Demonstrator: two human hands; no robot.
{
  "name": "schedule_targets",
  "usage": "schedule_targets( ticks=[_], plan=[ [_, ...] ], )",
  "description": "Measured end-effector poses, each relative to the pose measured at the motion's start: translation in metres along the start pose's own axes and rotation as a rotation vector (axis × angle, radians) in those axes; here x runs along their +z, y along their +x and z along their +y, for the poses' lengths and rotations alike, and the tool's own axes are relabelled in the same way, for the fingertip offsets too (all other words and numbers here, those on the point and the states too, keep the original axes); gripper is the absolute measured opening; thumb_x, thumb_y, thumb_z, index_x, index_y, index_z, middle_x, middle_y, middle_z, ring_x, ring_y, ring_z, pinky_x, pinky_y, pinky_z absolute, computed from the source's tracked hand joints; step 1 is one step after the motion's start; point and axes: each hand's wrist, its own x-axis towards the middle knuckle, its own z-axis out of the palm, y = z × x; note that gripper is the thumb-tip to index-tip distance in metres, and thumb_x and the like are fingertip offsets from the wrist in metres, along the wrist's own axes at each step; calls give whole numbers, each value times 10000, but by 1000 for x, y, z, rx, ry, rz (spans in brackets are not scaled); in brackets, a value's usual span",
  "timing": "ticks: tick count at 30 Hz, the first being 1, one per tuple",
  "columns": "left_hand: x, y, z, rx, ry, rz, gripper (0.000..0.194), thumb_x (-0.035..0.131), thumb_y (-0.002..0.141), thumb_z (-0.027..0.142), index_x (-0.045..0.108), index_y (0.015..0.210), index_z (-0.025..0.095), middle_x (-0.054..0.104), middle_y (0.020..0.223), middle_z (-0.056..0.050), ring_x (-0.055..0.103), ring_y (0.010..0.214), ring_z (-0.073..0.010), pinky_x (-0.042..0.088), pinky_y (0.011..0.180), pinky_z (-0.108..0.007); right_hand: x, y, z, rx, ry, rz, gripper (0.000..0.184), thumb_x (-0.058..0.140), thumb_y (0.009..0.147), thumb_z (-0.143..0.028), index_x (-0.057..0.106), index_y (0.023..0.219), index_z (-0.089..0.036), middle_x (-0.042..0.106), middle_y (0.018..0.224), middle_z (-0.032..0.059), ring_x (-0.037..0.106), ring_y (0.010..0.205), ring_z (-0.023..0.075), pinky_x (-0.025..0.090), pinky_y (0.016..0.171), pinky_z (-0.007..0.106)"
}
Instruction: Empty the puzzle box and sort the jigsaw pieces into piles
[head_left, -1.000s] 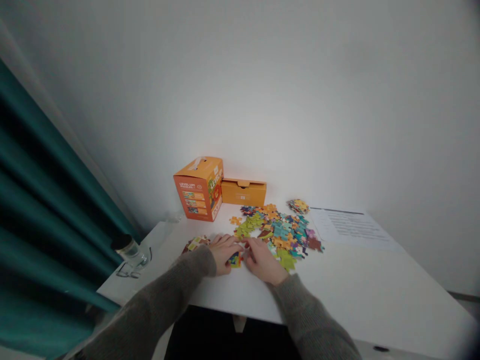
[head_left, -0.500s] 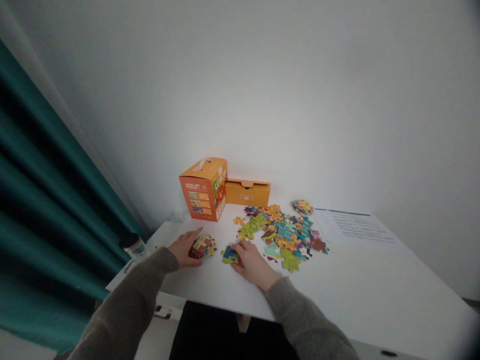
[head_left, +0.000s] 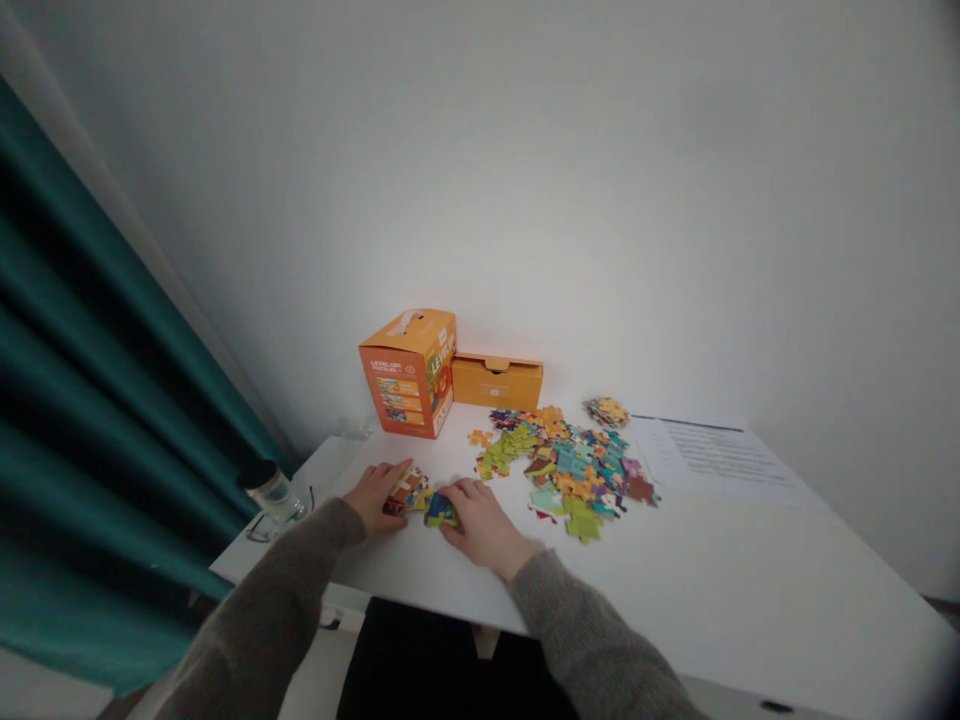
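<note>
On the white table, my left hand point(head_left: 373, 497) curves round the left side of a small pile of brown, white and yellow puzzle pieces point(head_left: 410, 488), thumb at the near edge and fingers at the far edge. My right hand point(head_left: 480, 522) grips a second small pile of blue and green puzzle pieces point(head_left: 440, 511) from its right side. The two piles sit side by side and appear to touch. A large loose heap of mixed puzzle pieces point(head_left: 574, 458) spreads to the right of my right hand, with a lone orange piece point(head_left: 480, 438) at its left.
An orange puzzle box point(head_left: 397, 385) and a lower orange carton point(head_left: 496, 385) stand against the wall. Farther right are a small puzzle stack point(head_left: 607, 411) and a printed sheet point(head_left: 720, 455). A black-lidded jar point(head_left: 271, 490) and glasses point(head_left: 259, 530) lie at the left edge.
My right hand has slid left with the blue and green pieces, closing the gap to the other pile. My left hand stays round its pile, with only a slight shift.
</note>
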Motion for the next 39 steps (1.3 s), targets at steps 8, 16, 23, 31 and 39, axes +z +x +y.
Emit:
schedule_targets(
  ticks=[8, 16, 23, 31, 39],
  plan=[
    [-11, -8, 10, -45, 20, -14, 1073, 717, 607, 312, 190, 1533, 186, 440, 1421, -178, 451, 1248, -369, 364, 1051, -484, -7, -3, 4, -39, 145, 68, 567, 674, 821, -241, 467, 1347, -211, 506, 1304, 118, 486, 1184, 243, 388, 1024, 395],
    [-35, -8, 91, 279, -49, 271, 682, 593, 831, 363, 358, 1461, 252, 454, 1449, -105, 393, 1338, -302, 328, 1120, -449, -63, -31, 47, 65, 45, 180, 260, 554, 908, -222, 608, 1162, -222, 627, 1124, 79, 529, 1086, 236, 392, 963, 405],
    [17, 49, 182, 427, -189, 261, 284, 495, 896, 241, 624, 1149, 230, 669, 1133, -72, 576, 1084, -241, 430, 964, -417, -107, -35, 117, 239, -132, 231, 231, 507, 925, -219, 653, 1101, -189, 648, 1074, 86, 536, 1046, 230, 380, 942, 370],
    [55, 70, 185, 385, -306, 395, 219, 454, 868, 144, 654, 915, 219, 684, 891, -72, 609, 930, -231, 465, 861, -404, -123, 10, 181, 447, -300, 103, 376, 440, 944, -178, 534, 1307, -150, 563, 1336, 146, 489, 1205, 251, 363, 969, 368],
    [60, 70, 182, 395, -533, 470, 188, 450, 868, 178, 634, 854, 217, 639, 795, -52, 602, 789, -194, 496, 772, -341, -115, 9, 178, 406, -340, 68, 247, 640, 861, -329, 632, 1058, -180, 643, 1117, 123, 533, 1063, 272, 375, 903, 390]
  ],
)
